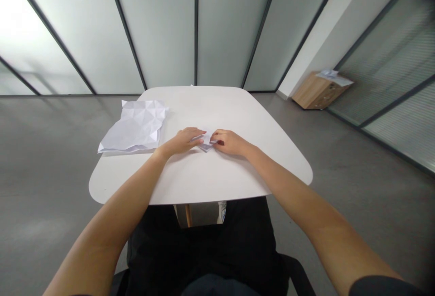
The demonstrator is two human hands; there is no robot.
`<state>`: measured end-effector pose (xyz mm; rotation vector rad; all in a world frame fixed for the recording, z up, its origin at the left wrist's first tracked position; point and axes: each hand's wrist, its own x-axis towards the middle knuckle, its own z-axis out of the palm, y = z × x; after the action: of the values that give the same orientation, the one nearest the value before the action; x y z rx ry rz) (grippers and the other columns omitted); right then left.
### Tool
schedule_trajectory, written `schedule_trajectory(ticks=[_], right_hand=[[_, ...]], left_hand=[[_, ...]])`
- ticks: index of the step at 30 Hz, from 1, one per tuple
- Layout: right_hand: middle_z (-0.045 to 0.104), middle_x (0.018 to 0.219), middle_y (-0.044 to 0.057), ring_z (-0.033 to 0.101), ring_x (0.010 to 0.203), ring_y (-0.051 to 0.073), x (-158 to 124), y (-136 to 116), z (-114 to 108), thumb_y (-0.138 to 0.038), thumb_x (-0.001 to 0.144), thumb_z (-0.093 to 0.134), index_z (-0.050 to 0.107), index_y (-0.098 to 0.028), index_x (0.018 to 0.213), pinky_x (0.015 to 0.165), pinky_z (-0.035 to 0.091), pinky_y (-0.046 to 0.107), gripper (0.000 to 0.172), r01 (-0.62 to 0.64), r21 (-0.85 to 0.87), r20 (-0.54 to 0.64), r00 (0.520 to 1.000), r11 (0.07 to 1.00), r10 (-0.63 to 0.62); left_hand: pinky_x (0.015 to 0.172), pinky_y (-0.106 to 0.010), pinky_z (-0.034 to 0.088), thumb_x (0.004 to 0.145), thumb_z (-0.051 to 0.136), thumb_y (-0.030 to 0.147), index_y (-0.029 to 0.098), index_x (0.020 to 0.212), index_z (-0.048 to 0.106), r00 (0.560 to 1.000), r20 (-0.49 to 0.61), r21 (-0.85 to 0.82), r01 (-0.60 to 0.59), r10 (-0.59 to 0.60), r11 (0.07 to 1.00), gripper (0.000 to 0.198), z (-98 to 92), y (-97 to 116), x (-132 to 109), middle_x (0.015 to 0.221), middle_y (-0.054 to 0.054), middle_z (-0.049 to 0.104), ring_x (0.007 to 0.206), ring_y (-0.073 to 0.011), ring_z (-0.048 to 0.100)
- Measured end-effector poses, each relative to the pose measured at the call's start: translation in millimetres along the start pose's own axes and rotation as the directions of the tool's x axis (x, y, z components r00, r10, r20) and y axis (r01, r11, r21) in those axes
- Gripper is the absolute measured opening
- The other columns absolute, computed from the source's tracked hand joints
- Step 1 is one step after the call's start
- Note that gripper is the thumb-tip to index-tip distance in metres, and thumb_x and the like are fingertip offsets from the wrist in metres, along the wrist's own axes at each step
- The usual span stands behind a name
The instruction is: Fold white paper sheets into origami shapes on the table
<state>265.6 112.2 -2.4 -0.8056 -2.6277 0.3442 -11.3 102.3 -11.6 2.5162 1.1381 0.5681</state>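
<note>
A small folded white paper (206,139) lies on the white table between my two hands, its pointed corner facing me. My left hand (185,141) rests at the paper's left side, fingers stretched out and the thumb apart, with the fingertips touching it. At the right side, my right hand (229,142) has its fingers bent together in a pinch on the paper's edge. The fingers partly cover the folds, so the exact shape cannot be made out.
Creased white paper sheets (136,126) lie at the table's left, overhanging its edge. The white table (217,178) has rounded corners. Beyond it stands a frosted glass wall (224,28). A wooden cabinet (314,92) with papers on top is at the far right.
</note>
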Motion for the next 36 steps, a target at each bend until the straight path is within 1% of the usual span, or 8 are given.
schedule_trajectory(ticks=[2, 6, 9, 13, 18, 23, 28, 36], right_hand=[[0.071, 0.116, 0.009, 0.067, 0.097, 0.019, 0, 1, 0, -0.015, 0.091, 0.062, 0.078, -0.022, 0.117, 0.093, 0.051, 0.033, 0.031, 0.007, -0.005, 0.005, 1.000, 1.000, -0.007], [0.072, 0.117, 0.009, 0.067, 0.095, 0.019, -1, 1, 0, -0.021, 0.095, 0.062, 0.078, -0.022, 0.121, 0.093, 0.051, 0.034, 0.030, 0.014, -0.014, 0.020, 1.000, 1.000, -0.014], [0.072, 0.117, 0.009, 0.067, 0.095, 0.019, -1, -1, -1, -0.023, 0.096, 0.062, 0.078, -0.024, 0.123, 0.092, 0.050, 0.034, 0.031, 0.001, -0.017, 0.038, 0.999, 1.000, 0.000], [0.072, 0.120, 0.009, 0.067, 0.099, 0.020, -1, -5, -5, -0.030, 0.098, 0.064, 0.077, -0.025, 0.125, 0.095, 0.050, 0.034, 0.031, -0.034, -0.018, 0.073, 0.997, 0.999, 0.036], [0.073, 0.120, 0.008, 0.067, 0.106, 0.021, 0, -9, -5, -0.039, 0.102, 0.061, 0.079, -0.028, 0.122, 0.098, 0.048, 0.034, 0.029, -0.074, -0.007, 0.072, 0.995, 0.997, 0.075], [0.073, 0.114, 0.007, 0.068, 0.098, 0.019, 7, -15, 4, -0.042, 0.102, 0.061, 0.082, -0.026, 0.111, 0.090, 0.047, 0.029, 0.028, -0.158, -0.038, -0.002, 0.987, 0.987, 0.158], [0.073, 0.110, 0.006, 0.067, 0.094, 0.019, 14, -24, 13, -0.042, 0.096, 0.069, 0.079, -0.023, 0.105, 0.085, 0.046, 0.029, 0.023, -0.248, -0.068, -0.048, 0.968, 0.966, 0.245], [0.073, 0.110, 0.007, 0.069, 0.096, 0.023, 24, -37, 18, -0.053, 0.091, 0.070, 0.071, -0.024, 0.105, 0.080, 0.047, 0.032, 0.032, -0.397, -0.130, -0.092, 0.917, 0.909, 0.388]], left_hand=[[0.119, -0.042, 0.034, 0.103, 0.050, 0.052, 0.030, 0.147, 0.060, 1.000, -0.013, -0.026, -0.011, 0.011, 1.000, 0.050, 2.9, 1, 2, 0.145, -0.009, 0.065, 0.137, -0.0272, 0.054], [0.114, -0.041, 0.040, 0.094, 0.066, 0.047, 0.026, 0.140, 0.065, 0.997, -0.027, -0.078, -0.069, 0.067, 0.995, 0.050, 5.0, 2, 4, 0.134, -0.010, 0.069, 0.127, -0.0272, 0.058], [0.112, -0.041, 0.042, 0.090, 0.071, 0.039, 0.025, 0.122, 0.073, 0.996, -0.049, -0.114, -0.081, 0.076, 0.990, 0.035, 2.5, 4, 4, 0.124, -0.008, 0.071, 0.121, -0.0259, 0.060], [0.107, -0.039, 0.045, 0.087, 0.070, 0.033, 0.023, 0.103, 0.074, 0.996, -0.051, -0.138, -0.079, 0.072, 0.987, 0.020, -1.2, 8, 4, 0.111, -0.006, 0.072, 0.113, -0.0244, 0.063], [0.104, -0.037, 0.048, 0.084, 0.069, 0.031, 0.024, 0.104, 0.072, 0.998, -0.069, -0.188, -0.019, 0.006, 0.982, 0.021, -2.0, 7, 2, 0.113, -0.005, 0.072, 0.110, -0.0231, 0.066], [0.100, -0.035, 0.050, 0.081, 0.061, 0.020, 0.023, 0.097, 0.073, 0.993, -0.110, -0.237, 0.024, -0.051, 0.971, 0.021, -2.4, 2, 2, 0.111, -0.004, 0.074, 0.105, -0.0210, 0.068], [0.098, -0.034, 0.051, 0.078, 0.059, 0.017, 0.023, 0.092, 0.075, 0.990, -0.122, -0.245, 0.033, -0.064, 0.969, 0.022, -4.1, 4, -1, 0.108, -0.002, 0.076, 0.104, -0.0202, 0.069], [0.098, -0.034, 0.052, 0.071, 0.058, 0.015, 0.023, 0.084, 0.074, 0.991, -0.117, -0.194, 0.037, -0.061, 0.980, 0.022, -8.4, 11, -2, 0.101, -0.002, 0.076, 0.102, -0.0210, 0.069]])
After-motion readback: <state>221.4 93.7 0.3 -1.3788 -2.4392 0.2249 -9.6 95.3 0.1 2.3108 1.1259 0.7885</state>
